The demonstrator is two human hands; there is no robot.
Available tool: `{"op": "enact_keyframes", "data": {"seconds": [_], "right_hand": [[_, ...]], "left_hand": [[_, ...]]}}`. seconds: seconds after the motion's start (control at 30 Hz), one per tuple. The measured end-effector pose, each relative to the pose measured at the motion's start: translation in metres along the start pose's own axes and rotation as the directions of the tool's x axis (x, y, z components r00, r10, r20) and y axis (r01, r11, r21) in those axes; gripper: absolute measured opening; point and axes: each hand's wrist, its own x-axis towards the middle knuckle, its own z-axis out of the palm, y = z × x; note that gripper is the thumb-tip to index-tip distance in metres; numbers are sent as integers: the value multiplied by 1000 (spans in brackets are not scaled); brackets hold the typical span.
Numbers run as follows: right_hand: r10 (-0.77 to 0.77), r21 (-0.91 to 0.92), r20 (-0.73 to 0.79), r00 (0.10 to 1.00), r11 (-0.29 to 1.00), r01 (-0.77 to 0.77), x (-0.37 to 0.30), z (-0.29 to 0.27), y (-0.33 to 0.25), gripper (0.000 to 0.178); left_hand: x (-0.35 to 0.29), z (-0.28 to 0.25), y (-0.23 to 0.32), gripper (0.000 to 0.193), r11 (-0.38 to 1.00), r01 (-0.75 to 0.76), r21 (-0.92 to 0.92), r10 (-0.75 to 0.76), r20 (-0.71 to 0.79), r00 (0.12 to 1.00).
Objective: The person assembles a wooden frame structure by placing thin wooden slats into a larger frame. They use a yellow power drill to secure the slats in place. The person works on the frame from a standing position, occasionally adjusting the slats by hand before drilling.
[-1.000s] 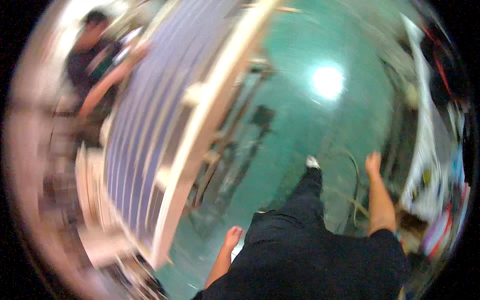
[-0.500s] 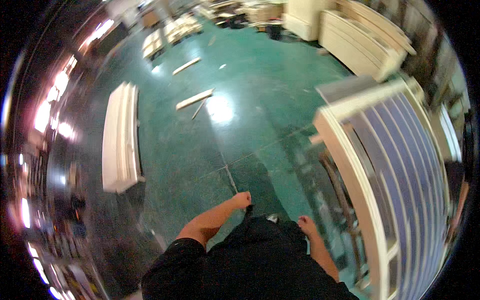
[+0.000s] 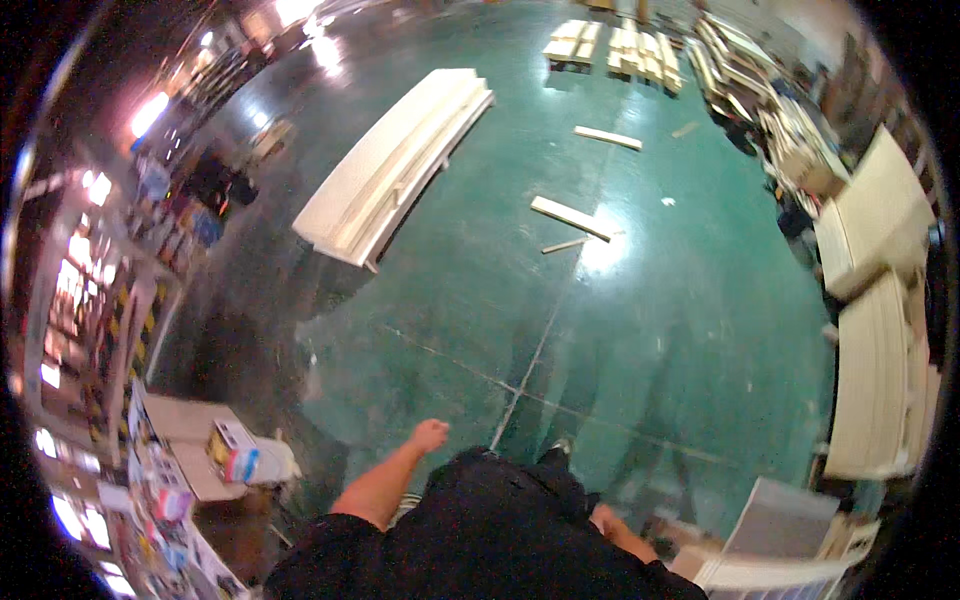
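The left hand (image 3: 430,436) hung loosely curled and empty over the green floor (image 3: 650,330). The right hand (image 3: 603,520) hung beside the white slatted panel (image 3: 770,560) lying just to its right; its grip I couldn't make out.

Hands: I count two, left hand (image 3: 431,436) and right hand (image 3: 603,520), both bare and holding nothing.
Long white panel stack (image 3: 398,165) on the floor: one.
Loose white boards on the green floor: two, near board (image 3: 570,218) and far board (image 3: 607,137).
Thin stick (image 3: 566,245) beside the near board: one.
Pale panel stacks at right: two, upper stack (image 3: 875,215) and lower stack (image 3: 880,380).
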Motion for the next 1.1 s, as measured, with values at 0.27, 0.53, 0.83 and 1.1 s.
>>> {"op": "enact_keyframes", "data": {"seconds": [0.27,0.53,0.83,1.1], "right_hand": [[-519,-791,-343,783,609,58,191,-393,-309,21],[-199,-572,335,921,734,366,269,-304,-543,33],[-74,-127,365,928,984,129,338,-66,-668,30],[10,-762,578,816,364,535,585,14,-825,24]], "left_hand": [[27,13,-49,36,949,243,-202,-266,-97,959],[159,-96,-113,45,929,280,-243,-270,75,960],[322,-391,-66,35,751,-20,-660,-257,-319,912],[467,-451,-122,32,629,167,-759,-423,-154,893]]}}
